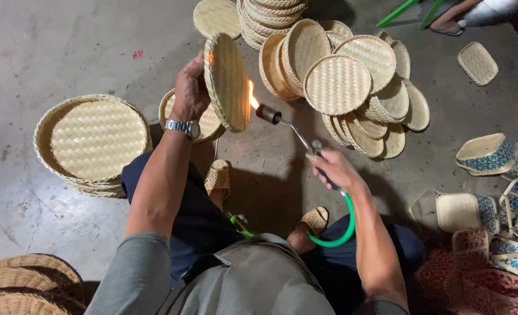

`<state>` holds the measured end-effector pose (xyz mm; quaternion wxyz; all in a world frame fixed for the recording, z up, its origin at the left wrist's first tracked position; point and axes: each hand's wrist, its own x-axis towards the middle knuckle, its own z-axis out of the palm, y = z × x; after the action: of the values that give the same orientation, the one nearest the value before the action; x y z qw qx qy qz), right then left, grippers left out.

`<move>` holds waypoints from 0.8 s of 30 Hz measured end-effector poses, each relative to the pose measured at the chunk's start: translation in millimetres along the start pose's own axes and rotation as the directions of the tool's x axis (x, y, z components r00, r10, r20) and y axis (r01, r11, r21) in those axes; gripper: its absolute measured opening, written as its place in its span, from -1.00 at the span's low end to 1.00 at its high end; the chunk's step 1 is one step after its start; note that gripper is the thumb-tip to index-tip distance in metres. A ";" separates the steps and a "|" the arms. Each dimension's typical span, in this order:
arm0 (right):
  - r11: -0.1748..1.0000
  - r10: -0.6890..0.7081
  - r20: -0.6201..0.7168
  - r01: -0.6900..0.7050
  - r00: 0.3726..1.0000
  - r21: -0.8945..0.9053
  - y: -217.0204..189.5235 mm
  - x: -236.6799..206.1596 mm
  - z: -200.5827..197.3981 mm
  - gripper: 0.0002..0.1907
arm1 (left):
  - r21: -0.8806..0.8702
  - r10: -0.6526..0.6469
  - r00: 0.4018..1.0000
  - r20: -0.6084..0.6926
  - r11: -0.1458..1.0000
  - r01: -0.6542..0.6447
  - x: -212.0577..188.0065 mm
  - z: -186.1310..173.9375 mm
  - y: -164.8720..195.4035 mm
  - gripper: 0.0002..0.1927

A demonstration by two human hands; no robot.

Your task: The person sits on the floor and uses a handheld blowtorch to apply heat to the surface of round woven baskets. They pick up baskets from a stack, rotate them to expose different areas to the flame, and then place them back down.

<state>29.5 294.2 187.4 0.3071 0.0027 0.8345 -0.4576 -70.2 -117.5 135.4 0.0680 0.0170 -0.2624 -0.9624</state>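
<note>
At the bottom left corner sit two darker round wicker baskets, and above them, at middle left, a low stack of pale round woven bamboo trays rests on the grey concrete floor.

Moving toward the centre, the left hand, a metal watch at its wrist, is clenched on the rim of a single pale round woven bamboo tray — held up on edge, its face turned to the flame. Just right of it, the flame of a slim metal gas torch licks the tray's rim. The right hand is closed around the torch's handle, from which a green hose loops down toward the lap.

As I judge it, the step in hand is singeing the tray's edge; the next move would call for turning the tray so an unburnt stretch meets the flame, without lingering.

In the upper middle to right lies a loose heap of similar round bamboo trays, and at the far right several rectangular baskets with blue patterned cloth sides.
</note>
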 end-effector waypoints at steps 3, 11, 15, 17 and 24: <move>1.000 0.022 0.057 -0.022 0.998 -0.004 5.5 -25.5 5.0 -0.59 | -0.040 0.085 0.993 0.079 0.996 -0.082 5.2 -2.9 7.6 -0.64; 0.974 -0.138 -0.022 0.139 0.990 0.179 -8.6 -29.3 4.6 -0.81 | 0.065 0.160 0.987 0.023 0.985 -0.161 13.0 -20.5 -11.4 -0.68; 0.967 -0.181 -0.167 0.207 0.969 0.150 -2.3 -22.8 -24.2 -0.71 | 0.288 0.158 0.985 0.075 0.942 -0.173 16.2 -39.8 -29.8 -0.72; 0.959 -0.179 -0.225 0.221 0.958 0.177 3.6 -20.1 -37.3 -0.74 | 0.574 0.097 0.995 -0.031 0.817 -0.061 15.1 -51.5 -49.2 -0.71; 0.939 -0.150 -0.315 0.235 0.937 0.252 24.5 1.1 -54.7 -0.76 | 0.958 0.301 0.936 0.180 -0.270 -0.097 5.2 -89.4 -107.3 -0.83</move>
<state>7.7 350.0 189.7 0.1303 0.0317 0.7918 -0.5959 -82.3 -71.7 4.0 0.2043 0.0826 -0.9060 -0.3614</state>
